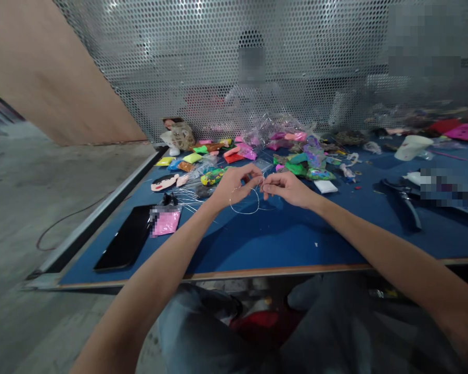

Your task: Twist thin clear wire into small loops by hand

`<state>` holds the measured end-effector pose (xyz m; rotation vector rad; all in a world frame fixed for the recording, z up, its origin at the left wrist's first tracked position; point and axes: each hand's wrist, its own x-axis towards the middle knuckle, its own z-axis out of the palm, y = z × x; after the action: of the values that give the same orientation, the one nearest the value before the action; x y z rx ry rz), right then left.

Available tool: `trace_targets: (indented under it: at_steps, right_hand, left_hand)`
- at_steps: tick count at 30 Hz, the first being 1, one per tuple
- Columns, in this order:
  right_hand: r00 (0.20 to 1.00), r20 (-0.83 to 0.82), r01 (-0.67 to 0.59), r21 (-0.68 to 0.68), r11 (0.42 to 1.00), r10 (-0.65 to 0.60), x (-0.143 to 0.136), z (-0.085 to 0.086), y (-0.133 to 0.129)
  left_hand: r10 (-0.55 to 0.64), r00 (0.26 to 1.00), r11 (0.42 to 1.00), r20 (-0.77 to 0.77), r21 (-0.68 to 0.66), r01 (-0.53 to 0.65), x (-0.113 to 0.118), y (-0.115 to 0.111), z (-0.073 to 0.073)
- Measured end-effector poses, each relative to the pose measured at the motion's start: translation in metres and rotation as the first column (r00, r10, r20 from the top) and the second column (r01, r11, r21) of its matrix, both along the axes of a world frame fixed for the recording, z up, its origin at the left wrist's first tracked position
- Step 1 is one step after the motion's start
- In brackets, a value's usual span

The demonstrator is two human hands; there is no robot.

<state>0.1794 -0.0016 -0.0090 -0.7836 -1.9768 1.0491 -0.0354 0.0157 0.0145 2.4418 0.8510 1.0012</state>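
Note:
A thin pale wire [245, 212] hangs in a loop below my left hand [237, 184]; its fingers are pinched on it. Close beside, my right hand [286, 188] has its thumb and fingers pressed together at the wire's upper end. The fingertips of both hands nearly meet above the blue table [253, 244]. Behind my left hand lie a yellow and green patterned packet [213, 177] and several thin straight wires [189, 196]. A white packet [325, 186] rests beyond my right wrist.
A black tablet [127, 236] and a pink packet [167, 222] lie at the left. Coloured clay packets [234, 155] line the back, before a perforated metal panel [203, 67]. Pliers [403, 202] and a white cup [412, 147] are at the right.

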Motion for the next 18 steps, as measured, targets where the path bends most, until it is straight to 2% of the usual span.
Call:
trace_targets:
  at_steps: [5,9,14,18]
  right_hand:
    - [0.996,0.026,0.074,0.161,0.984,-0.080,-0.004,0.006,-0.006]
    - [0.994,-0.046,0.107,0.198,0.974,-0.100,-0.003,0.007,-0.008]
    - [0.976,-0.165,0.166,0.140,0.976,-0.142,-0.001,0.005,-0.005]
    - [0.936,-0.277,0.255,0.112,0.960,-0.217,0.002,0.003,0.000]
  left_hand:
    - [0.098,0.993,0.987,-0.068,0.133,-0.089,-0.002,0.003,-0.002]
    - [0.177,0.976,0.957,-0.127,0.253,-0.141,-0.006,0.006,-0.002]
    - [0.185,0.955,0.914,-0.234,0.398,-0.079,-0.013,0.011,-0.002]
    - [0.093,0.948,0.938,-0.303,0.346,0.019,-0.012,0.009,-0.002]
